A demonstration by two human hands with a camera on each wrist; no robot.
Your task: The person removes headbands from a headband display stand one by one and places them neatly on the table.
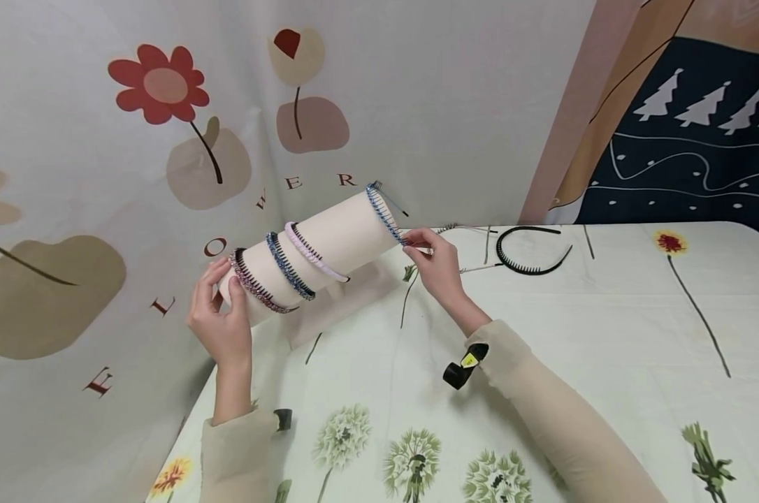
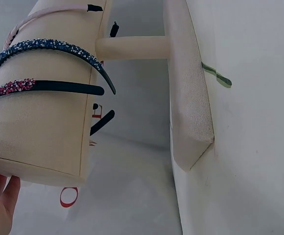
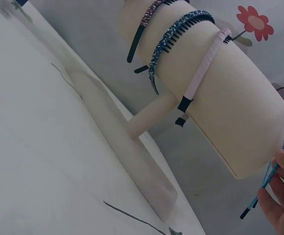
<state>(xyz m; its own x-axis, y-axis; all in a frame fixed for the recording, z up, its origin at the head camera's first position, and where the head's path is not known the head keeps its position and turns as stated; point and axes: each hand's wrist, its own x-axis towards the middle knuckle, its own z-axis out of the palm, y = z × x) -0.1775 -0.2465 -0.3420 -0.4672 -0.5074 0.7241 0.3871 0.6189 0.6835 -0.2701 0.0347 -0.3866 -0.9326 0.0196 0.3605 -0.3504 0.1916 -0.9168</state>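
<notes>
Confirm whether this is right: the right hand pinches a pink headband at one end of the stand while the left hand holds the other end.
The colour is wrong: the right hand pinches a blue headband, as the head view shows. The left hand does hold the other end of the stand.

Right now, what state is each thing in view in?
Cream stand: standing on its base, cylinder sideways
Pink glitter headband: around stand
Blue glitter headband: around stand
Lilac headband: around stand
Held blue headband: pinched at stand's end
Black headband: lying on table
Another headband: on table, partly hidden
Left hand: holds stand's end
Right hand: pinches held blue headband
</notes>
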